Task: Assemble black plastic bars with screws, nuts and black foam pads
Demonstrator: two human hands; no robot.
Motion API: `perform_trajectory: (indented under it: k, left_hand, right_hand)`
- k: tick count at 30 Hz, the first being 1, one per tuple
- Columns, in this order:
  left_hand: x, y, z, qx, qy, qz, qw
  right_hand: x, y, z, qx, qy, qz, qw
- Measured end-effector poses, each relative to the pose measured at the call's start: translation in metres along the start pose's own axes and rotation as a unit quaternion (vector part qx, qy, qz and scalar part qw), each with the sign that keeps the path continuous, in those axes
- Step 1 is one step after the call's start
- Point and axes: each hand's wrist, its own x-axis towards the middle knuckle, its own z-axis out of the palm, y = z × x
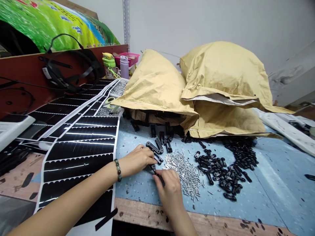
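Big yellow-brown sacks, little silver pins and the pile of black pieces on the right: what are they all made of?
The sacks look like stiff, matte paper: see the creases. The silver pins are probably bare metal, since they shine grey. The black pieces seem to be smooth plastic with a soft shine, though painted metal is possible.

- Workbench [134, 208], wood-toned, partly under a speckled blue covering [278, 188].
- On the covering: silver metal pins [190, 179] heaped centrally (a few stray); small black levers [242, 155], right.
- Behind: kraft-paper sacks [157, 82].
- Left: glossy black sheets [81, 149] with white borders.
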Motion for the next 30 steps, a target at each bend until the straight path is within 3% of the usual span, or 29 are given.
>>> perform_trajectory:
  k: [7,16,20,24,28,30]
  left_hand:
    - [-0.002,-0.006,0.006,-0.007,0.001,0.004,1.000]
    - [-0.018,0.001,0.019,0.005,0.011,-0.048,0.999]
    - [-0.024,0.011,0.020,0.017,0.010,-0.059,0.998]
    - [-0.033,0.025,0.016,0.020,0.023,-0.076,0.997]
    - [-0.025,0.030,0.009,0.045,0.103,-0.091,0.989]
    - [-0.013,0.029,0.005,0.069,0.083,-0.087,0.990]
  right_hand:
    - [-0.001,0.000,0.004,-0.020,0.003,-0.005,1.000]
    - [-0.007,0.001,0.003,-0.002,-0.019,-0.006,1.000]
    - [0.006,0.007,-0.001,-0.020,-0.023,0.023,0.999]
    - [0.028,0.017,-0.002,-0.107,-0.016,0.062,0.992]
    - [0.035,0.008,-0.009,-0.063,-0.056,0.006,0.996]
    - [0.037,0.010,-0.020,-0.003,-0.066,-0.032,0.997]
